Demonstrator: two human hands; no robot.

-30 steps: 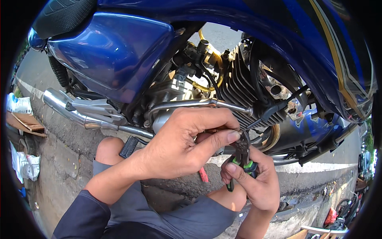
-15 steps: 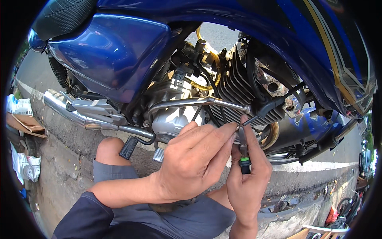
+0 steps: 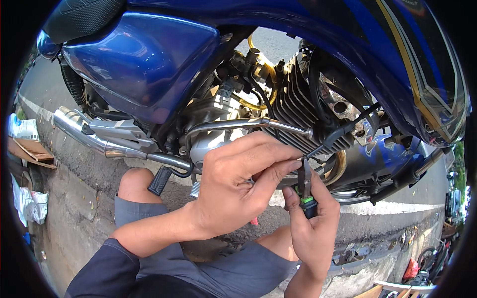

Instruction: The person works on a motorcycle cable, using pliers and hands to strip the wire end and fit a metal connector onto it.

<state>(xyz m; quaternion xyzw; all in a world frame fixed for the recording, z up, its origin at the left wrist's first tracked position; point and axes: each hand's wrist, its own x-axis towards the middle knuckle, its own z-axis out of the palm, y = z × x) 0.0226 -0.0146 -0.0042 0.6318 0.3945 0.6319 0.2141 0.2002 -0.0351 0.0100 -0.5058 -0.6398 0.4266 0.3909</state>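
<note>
A blue motorcycle (image 3: pixel 149 74) fills the upper view, its finned engine (image 3: pixel 298 114) exposed. My right hand (image 3: pixel 310 226) grips pliers (image 3: pixel 304 186) with green and black handles, jaws pointing up at a thin black cable (image 3: pixel 343 126) below the engine fins. My left hand (image 3: pixel 238 186) reaches across from the left; its fingertips pinch at the plier jaws and the cable end. What the fingertips pinch is too small to tell.
A chrome exhaust pipe (image 3: pixel 84 131) runs at the left, a black foot peg (image 3: pixel 160 180) beside my left knee (image 3: pixel 135 183). Cardboard (image 3: pixel 30 149) and white bags (image 3: pixel 30 206) lie on the pavement at far left. A concrete kerb (image 3: pixel 377 238) runs under the engine.
My left hand has dropped lower and slid right, fingertips now meeting the plier jaws. My right hand has risen and turned the pliers upright toward the cable.
</note>
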